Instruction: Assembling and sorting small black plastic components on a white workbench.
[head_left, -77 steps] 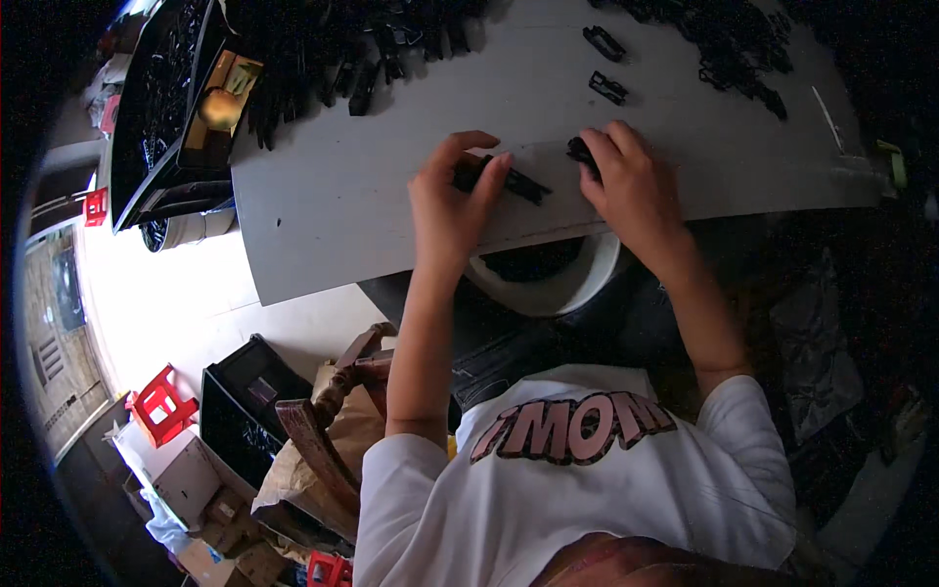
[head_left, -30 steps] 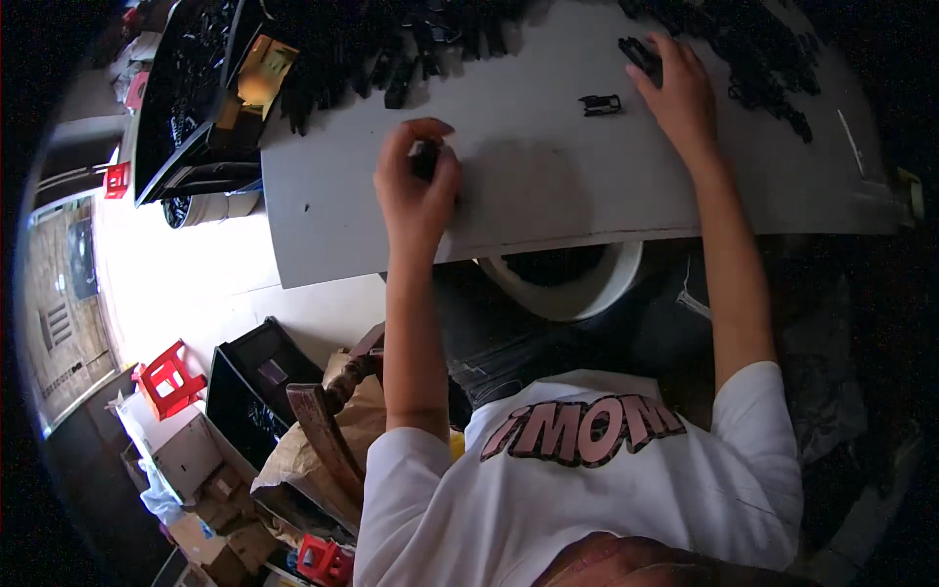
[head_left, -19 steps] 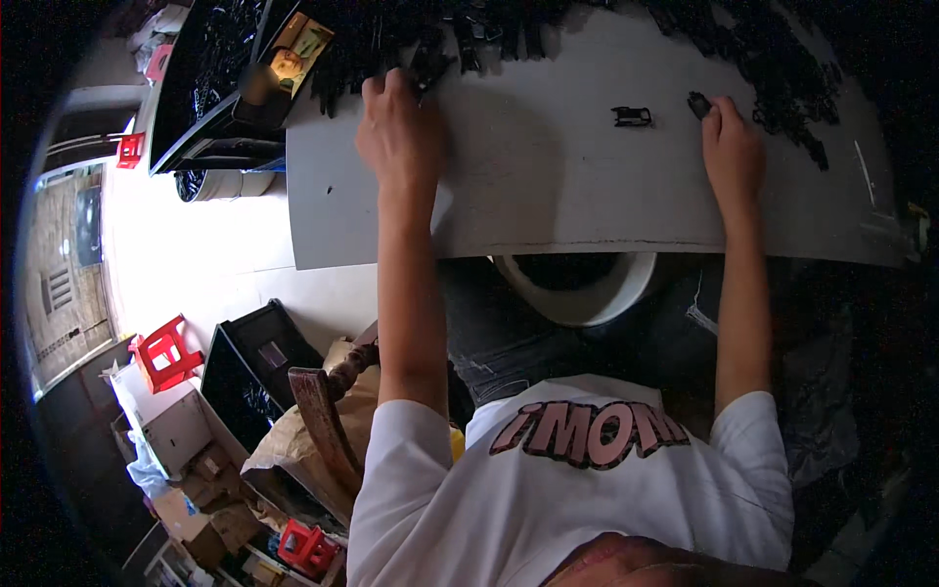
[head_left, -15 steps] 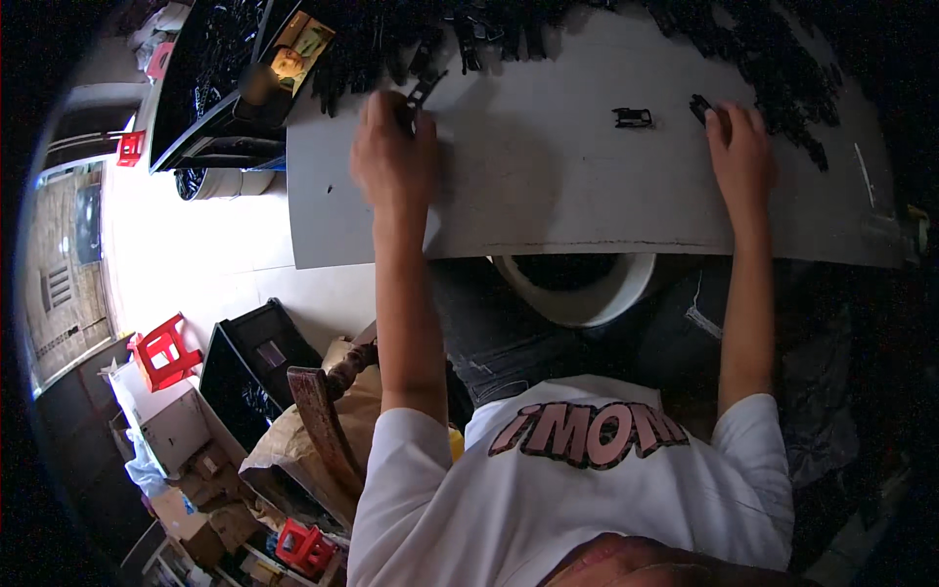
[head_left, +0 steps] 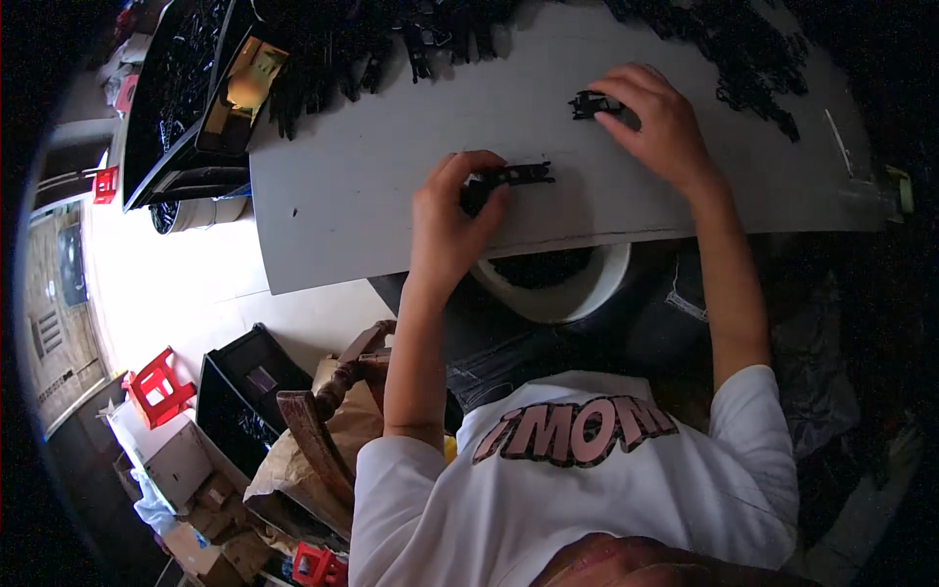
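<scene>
My left hand (head_left: 452,210) is closed around the near end of a long black plastic part (head_left: 528,174), a narrow frame with openings. The part's free end points right, low over the grey tabletop (head_left: 342,205). Farther back and to the right, the fingers of my right hand (head_left: 660,127) are closed on a small black plastic clip-like part (head_left: 587,105). Something dark also shows under the right palm, but I cannot make out whether it is a second piece.
Heaps of black parts (head_left: 430,39) line the table's far edge, with another pile (head_left: 753,68) at far right. A black crate (head_left: 171,98) and a phone with a lit screen (head_left: 240,98) stand at left. A white bucket (head_left: 577,308) sits below the front edge.
My left hand has come right and nearer with its long part. My right hand has moved left from the right-hand pile to the small part lying on the table. The view has shifted slightly.
</scene>
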`<state>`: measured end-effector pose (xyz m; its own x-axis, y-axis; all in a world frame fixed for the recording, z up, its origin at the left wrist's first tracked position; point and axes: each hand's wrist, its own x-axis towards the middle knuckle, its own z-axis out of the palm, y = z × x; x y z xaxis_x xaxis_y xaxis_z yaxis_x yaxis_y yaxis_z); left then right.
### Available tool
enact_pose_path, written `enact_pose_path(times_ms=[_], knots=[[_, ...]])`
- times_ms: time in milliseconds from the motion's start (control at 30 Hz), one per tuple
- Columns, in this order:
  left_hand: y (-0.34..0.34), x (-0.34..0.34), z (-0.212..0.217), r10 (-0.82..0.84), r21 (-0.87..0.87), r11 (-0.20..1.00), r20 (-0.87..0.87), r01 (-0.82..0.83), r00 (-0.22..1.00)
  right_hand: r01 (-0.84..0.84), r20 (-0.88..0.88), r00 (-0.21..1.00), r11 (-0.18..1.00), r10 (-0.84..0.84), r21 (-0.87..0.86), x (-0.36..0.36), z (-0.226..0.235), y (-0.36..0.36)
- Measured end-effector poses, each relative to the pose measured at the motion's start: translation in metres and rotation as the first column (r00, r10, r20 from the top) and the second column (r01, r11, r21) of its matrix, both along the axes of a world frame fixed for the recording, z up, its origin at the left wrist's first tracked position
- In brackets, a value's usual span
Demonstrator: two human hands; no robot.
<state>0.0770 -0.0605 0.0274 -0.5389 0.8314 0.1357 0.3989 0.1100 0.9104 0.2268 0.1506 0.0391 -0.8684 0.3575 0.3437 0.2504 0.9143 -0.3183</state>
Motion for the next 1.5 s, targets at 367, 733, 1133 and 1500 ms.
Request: enact_pose_path(times_ms=[367, 733, 1133, 1500], knots=[[0.007, 0.005, -0.005, 0.017, 0.012, 1.000, 0.047, -0.017, 0.999, -0.059, 0.009, 0.998, 0.943, 0.066, -0.328, -0.011, 0.003, -0.043], [0.006, 0.006, -0.002, -0.035, -0.049, 0.998, 0.105, 0.040, 0.994, -0.073, 0.064, 0.993, 0.955, 0.095, -0.287, -0.012, 0.014, -0.077], [0.012, 0.015, -0.011, 0.027, 0.018, 0.999, 0.118, -0.029, 0.993, -0.105, 0.102, 0.990, 0.987, 0.093, 0.122, -0.011, 0.011, -0.102], [-0.016, 0.046, -0.005, -0.352, 0.244, 0.924, 0.232, 0.296, 0.907, -0.005, 0.093, 0.988, 0.638, 0.121, -0.770, 0.056, 0.013, -0.095]])
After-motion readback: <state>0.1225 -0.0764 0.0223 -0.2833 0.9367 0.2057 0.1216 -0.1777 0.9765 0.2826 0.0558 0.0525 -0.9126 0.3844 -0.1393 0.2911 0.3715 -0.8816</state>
